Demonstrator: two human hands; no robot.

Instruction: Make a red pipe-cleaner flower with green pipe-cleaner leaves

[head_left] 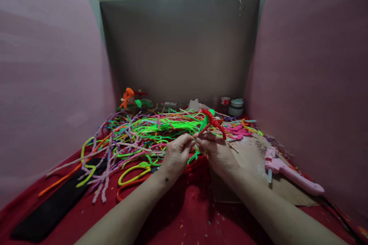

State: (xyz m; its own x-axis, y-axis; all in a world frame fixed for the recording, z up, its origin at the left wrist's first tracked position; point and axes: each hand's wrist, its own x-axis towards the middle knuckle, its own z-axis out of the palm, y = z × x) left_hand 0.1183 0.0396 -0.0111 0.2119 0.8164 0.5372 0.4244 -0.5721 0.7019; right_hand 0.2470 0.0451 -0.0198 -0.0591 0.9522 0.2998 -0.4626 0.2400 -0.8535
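Note:
My left hand (179,151) and my right hand (217,151) meet above the front of the pile, fingertips almost touching. Between them stands a pipe-cleaner flower (212,119) with red petals and a green part. The fingers of both hands are pinched at its thin stem, just below the red and green loops. Exactly where each fingertip presses is hidden. Behind and left of the hands spreads a large tangle of pipe cleaners (161,126) in many colours. Scissors (134,168) with yellow and orange handles lie beside my left wrist, their blades mostly covered.
A pink glue gun (293,174) rests on a cardboard sheet (250,176) at the right, its cord running forward. A black flat strip (48,210) lies front left on the red cloth (178,214). An orange flower (126,97) and a lidded jar (236,107) stand behind. Panels enclose three sides.

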